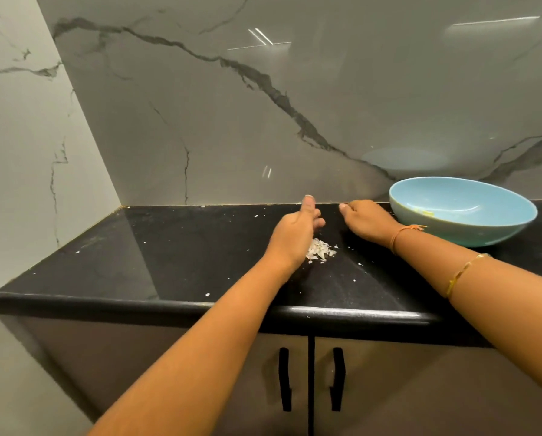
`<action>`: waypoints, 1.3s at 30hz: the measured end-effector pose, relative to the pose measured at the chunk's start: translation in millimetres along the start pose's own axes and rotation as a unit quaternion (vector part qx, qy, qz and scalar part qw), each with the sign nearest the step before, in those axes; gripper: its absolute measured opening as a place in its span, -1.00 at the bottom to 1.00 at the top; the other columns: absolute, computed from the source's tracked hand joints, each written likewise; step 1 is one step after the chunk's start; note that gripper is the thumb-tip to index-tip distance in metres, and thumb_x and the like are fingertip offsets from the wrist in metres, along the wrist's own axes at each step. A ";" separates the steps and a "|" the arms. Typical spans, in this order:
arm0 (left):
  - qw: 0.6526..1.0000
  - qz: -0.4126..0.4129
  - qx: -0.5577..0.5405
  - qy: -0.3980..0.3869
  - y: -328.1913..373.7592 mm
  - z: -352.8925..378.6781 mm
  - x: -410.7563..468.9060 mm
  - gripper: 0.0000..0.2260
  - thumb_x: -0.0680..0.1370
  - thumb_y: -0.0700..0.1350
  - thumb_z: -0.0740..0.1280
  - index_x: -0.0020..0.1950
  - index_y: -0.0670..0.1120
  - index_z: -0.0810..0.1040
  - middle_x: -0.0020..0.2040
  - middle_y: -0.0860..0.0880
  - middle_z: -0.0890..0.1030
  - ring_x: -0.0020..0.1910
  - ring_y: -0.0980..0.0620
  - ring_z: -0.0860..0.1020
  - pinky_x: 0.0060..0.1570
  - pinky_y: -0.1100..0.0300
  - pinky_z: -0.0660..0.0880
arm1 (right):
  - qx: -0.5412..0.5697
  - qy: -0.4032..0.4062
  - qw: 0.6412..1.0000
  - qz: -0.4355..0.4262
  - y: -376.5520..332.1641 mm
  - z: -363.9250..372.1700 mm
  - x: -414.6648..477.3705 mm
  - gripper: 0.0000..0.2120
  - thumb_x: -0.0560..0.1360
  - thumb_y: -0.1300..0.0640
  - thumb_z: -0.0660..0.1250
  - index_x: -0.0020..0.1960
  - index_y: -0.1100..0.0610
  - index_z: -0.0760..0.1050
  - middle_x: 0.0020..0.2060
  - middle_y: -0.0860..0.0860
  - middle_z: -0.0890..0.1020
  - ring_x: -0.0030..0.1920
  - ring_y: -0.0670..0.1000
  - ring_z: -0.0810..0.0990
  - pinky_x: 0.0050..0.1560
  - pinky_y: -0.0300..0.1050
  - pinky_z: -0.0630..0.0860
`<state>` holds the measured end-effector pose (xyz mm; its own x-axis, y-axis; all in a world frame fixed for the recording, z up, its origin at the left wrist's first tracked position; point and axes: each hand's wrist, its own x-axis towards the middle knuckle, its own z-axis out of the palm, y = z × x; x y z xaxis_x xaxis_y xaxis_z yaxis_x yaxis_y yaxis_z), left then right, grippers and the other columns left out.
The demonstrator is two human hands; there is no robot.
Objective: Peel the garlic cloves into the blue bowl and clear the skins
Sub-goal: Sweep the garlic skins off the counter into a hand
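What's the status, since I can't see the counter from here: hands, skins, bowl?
Left hand beside skin pile, fingers curled, grip unclear. Right hand low near blue bowl. Stray flecks across countertop; nothing blocking.

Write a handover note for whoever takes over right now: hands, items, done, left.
Left hand: thumb up, fingers curled. Cannot tell if it holds anything.
Right hand: palm down on the counter, next to the blue bowl. Fingers hidden.
Skins: small pile by the left hand, with flecks scattered around.
Done: pale pieces, likely cloves, lie in the bowl.
Left: gather and clear the skins.
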<state>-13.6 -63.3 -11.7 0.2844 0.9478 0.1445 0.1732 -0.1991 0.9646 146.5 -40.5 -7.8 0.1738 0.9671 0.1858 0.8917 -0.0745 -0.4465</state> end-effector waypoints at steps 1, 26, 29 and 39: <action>0.999 0.006 -0.012 0.031 1.8 -2.9 1.0 -0.51 0.65 0.12 0.00 0.31 -0.19 0.49 0.18 -0.09 0.61 0.21 0.04 0.52 0.25 0.20 0.34 | -0.013 -0.026 1.000 0.004 -4.1 2.1 -1.2 -0.60 0.62 0.00 -0.01 -0.06 0.23 0.49 0.13 0.32 0.53 0.15 0.27 0.48 0.18 0.05 0.39; 0.969 -0.012 -0.162 0.187 2.5 -19.4 -47.0 -0.63 0.67 -0.02 0.05 0.25 -0.20 0.52 0.22 -0.08 0.57 0.25 0.05 0.49 0.23 0.24 0.34 | -0.024 -0.078 0.996 0.019 -4.3 -6.9 -22.2 -0.48 0.64 -0.08 -0.07 0.29 0.25 0.44 0.35 0.24 0.41 0.36 0.23 0.35 0.38 0.04 0.24; 0.964 -0.002 -0.187 0.191 1.2 -17.3 -56.9 -0.66 0.67 -0.02 0.07 0.24 -0.16 0.53 0.20 -0.03 0.57 0.24 0.09 0.48 0.20 0.25 0.33 | 0.029 -0.113 0.990 -0.080 -38.2 0.0 -43.1 -0.51 0.65 -0.08 -0.05 0.40 0.19 0.35 0.40 0.13 0.38 0.40 0.11 0.32 0.36 -0.11 0.20; 0.899 0.109 -0.240 0.348 -2.0 1.3 -114.2 -0.77 0.66 -0.19 0.08 0.06 -0.01 0.52 0.02 0.06 0.58 0.10 0.17 0.55 0.06 0.38 0.47 | -0.005 -0.137 0.956 -0.259 -79.7 21.9 -92.9 -0.64 0.60 0.01 0.17 0.36 0.09 0.44 0.37 0.01 0.44 0.39 -0.02 0.36 0.38 -0.15 0.21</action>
<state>-45.2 -171.5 -30.3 -0.4268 0.8587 0.2836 -0.2902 -0.4270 0.8564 50.2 -119.1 -8.6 -0.4061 0.9026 0.1430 0.8329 0.4300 -0.3484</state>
